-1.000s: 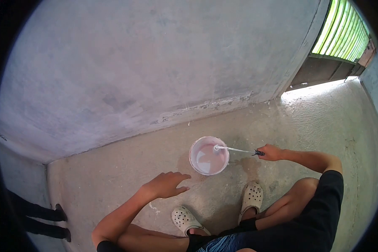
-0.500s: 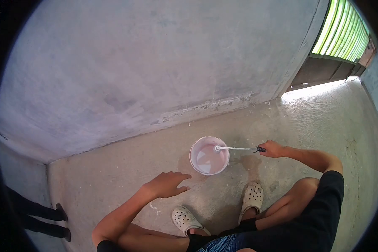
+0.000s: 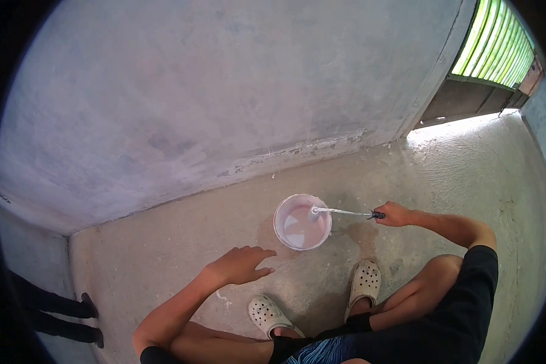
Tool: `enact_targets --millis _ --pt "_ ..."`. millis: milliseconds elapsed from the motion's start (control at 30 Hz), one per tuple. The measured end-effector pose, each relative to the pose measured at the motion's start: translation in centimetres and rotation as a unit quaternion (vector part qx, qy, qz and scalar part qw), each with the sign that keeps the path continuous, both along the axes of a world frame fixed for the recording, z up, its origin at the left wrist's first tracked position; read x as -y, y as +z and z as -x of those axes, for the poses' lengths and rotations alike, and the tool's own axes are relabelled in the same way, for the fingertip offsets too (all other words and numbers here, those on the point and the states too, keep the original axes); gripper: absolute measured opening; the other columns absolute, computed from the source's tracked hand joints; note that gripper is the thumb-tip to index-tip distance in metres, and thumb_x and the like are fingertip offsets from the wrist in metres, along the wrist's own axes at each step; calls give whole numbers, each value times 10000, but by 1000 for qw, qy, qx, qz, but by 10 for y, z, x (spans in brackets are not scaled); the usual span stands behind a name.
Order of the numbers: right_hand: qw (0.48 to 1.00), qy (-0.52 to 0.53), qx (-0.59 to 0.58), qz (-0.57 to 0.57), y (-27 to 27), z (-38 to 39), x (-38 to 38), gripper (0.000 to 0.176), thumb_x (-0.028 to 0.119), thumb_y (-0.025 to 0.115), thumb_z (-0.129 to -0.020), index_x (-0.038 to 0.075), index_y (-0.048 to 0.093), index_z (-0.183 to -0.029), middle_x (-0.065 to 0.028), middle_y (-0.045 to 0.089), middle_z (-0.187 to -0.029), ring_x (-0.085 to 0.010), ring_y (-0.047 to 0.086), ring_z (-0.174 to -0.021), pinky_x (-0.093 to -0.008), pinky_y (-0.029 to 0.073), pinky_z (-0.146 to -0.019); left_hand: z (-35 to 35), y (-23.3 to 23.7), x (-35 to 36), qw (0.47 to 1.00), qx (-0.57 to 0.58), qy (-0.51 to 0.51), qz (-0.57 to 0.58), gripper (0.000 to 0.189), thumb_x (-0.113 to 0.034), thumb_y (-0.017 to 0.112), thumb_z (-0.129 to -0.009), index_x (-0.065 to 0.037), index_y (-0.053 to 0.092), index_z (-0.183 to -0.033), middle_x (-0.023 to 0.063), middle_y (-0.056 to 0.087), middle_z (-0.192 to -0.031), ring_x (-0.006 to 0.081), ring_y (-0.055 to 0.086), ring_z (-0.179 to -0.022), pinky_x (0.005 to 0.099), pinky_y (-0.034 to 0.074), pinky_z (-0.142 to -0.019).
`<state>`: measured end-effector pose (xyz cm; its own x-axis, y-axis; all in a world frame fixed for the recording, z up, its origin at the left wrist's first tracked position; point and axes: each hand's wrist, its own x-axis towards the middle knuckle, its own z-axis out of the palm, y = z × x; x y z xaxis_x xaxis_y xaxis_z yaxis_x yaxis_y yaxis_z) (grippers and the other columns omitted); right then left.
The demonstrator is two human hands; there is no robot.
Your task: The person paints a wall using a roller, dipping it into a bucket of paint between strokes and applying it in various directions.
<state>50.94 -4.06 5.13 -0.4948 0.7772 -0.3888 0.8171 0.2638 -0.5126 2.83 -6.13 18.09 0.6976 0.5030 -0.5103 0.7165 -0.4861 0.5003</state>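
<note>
A white bucket (image 3: 278, 233) stands on the floor in front of me, with pale, milky liquid in its bottom. My right hand (image 3: 394, 214) is closed around the dark handle of a paint roller (image 3: 346, 212). The roller's whitish metal rod reaches left over the bucket rim, and its small white roller head (image 3: 313, 215) is inside the bucket, near the far right wall. To the lower left of the bucket hovers my left hand (image 3: 241, 265), holding nothing, its thumb and fingers apart.
A grey wall (image 3: 224, 91) rises beyond the bucket. My feet wear beige clogs (image 3: 365, 280) near the bucket. Another person's dark-trousered legs (image 3: 48, 306) are at the far left. A door with slats (image 3: 491, 45) lets light in at the upper right. Wet patches mark the concrete floor (image 3: 164, 242).
The roller head has shifted slightly upward inside the bucket and now shows more of its side. My right hand has barely moved; my left hand stays in place.
</note>
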Motion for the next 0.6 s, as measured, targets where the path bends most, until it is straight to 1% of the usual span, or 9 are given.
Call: enact_targets --millis 100,167,300,367,500,567,600 --pt "1000 -1 -14 -18 -3 0 4 190 191 580 -811 3 576 -784 -208 599 -715 -392 592 -684 -462 459 -641 -1 -3 0 1000 12 -2 -6 472 -386 525 -925 -123 485 -1315 163 597 -1169 347 563 -1082 450 463 -903" --pt "999 21 11 32 -6 0 4 214 236 595 -814 22 588 -798 -195 611 -716 -397 605 -706 -477 472 -668 1 -5 -1 1000 14 -5 -13 475 -392 520 -928 -123 482 -1317 166 599 -1161 349 564 -1080 452 462 -903" --pt "999 18 21 23 -18 -5 0 219 247 592 -812 28 592 -797 -193 618 -725 -397 611 -714 -477 477 -666 -4 3 -2 1000 -7 -1 0 477 -401 512 -931 -129 479 -1321 172 595 -1166 353 567 -1075 456 461 -904" --pt "999 16 32 -1 -21 -6 -1 237 264 594 -806 28 592 -788 -190 621 -728 -397 614 -717 -478 480 -663 -4 5 -2 999 -29 -1 24 496 -423 515 -934 -128 474 -1330 166 563 -1255 349 551 -1115 446 437 -952" --pt "999 5 35 -29 -3 2 4 262 274 588 -799 14 592 -769 -198 615 -710 -395 609 -687 -473 479 -652 -2 1 -2 999 -28 -6 15 501 -430 505 -938 -128 467 -1335 167 557 -1263 351 546 -1122 445 437 -952" --pt "999 -35 -26 -33 8 13 6 261 256 589 -792 -3 595 -758 -211 608 -698 -399 593 -656 -463 477 -639 -2 1 -2 999 -29 -8 29 507 -435 497 -941 -129 457 -1343 166 550 -1275 350 540 -1129 445 435 -956" --pt "998 -34 -26 -39 13 20 6 261 256 589 -792 -3 595 -758 -211 608 -698 -399 593 -656 -463 477 -639 -3 2 -3 999 -29 -7 23 507 -435 497 -941 -129 457 -1343 166 550 -1275 350 540 -1129 445 435 -956"
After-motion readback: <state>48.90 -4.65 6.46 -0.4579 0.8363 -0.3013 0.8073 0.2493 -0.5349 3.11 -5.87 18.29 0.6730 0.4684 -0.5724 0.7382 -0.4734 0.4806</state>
